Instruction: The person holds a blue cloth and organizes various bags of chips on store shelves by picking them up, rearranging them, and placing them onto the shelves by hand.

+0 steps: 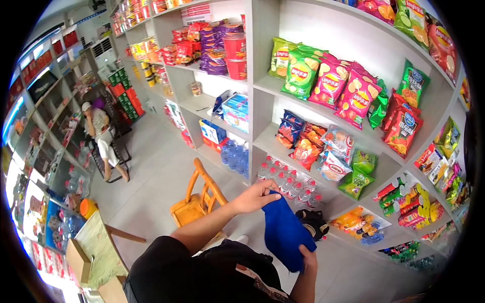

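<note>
A blue cloth [287, 230] is stretched between my two hands in front of my body. My left hand [255, 196] pinches its upper corner between thumb and fingers. Lower down and to the right, my right hand [309, 258] grips the opposite edge, its thumb lying on top of the fabric and its other fingers mostly hidden beneath. The cloth hangs slightly bent, with shelves of snacks beyond it.
White shelves hold chip bags [331, 81] and smaller snack packs [336, 159]. Bottled water [290, 182] stands low behind the cloth, near a dark object [314, 222]. A wooden chair [202, 194], a table [103, 252] and a seated person [101, 131] are to the left.
</note>
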